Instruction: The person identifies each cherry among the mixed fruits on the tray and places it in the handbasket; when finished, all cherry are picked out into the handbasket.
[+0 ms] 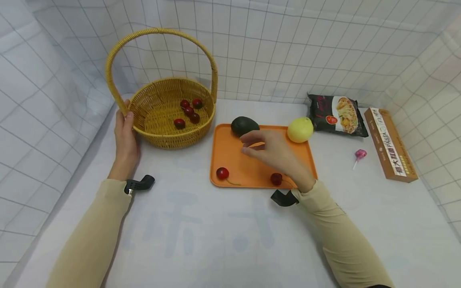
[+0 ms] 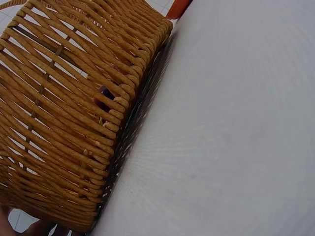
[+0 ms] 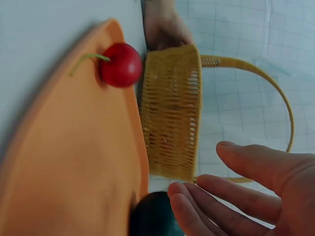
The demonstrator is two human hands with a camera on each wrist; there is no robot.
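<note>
At the left, my left hand point(image 1: 125, 138) holds the side of a yellow wicker basket point(image 1: 169, 140), its thumb at the rim near the foot of the tall handle. Several dark red cherries point(image 1: 188, 111) lie inside the basket. Over an orange tray point(image 1: 248, 172) hovers my right hand point(image 1: 271, 150), thumb and fingers apart with nothing between them. Its fingertips are close to a dark green avocado point(image 1: 244, 126) at the tray's back edge. Two cherries with stems lie near the tray's front: one at the left point(image 1: 222, 173), one at the right point(image 1: 276, 179), beside my right wrist.
A yellow round fruit point(image 1: 300, 130) sits at the tray's back right corner. Further right are a black noodle packet point(image 1: 337, 115), a pink lollipop point(image 1: 360, 154) and a brown pasta box point(image 1: 390, 146). White gridded curtain point(image 1: 273, 52) hangs behind the table and along both sides.
</note>
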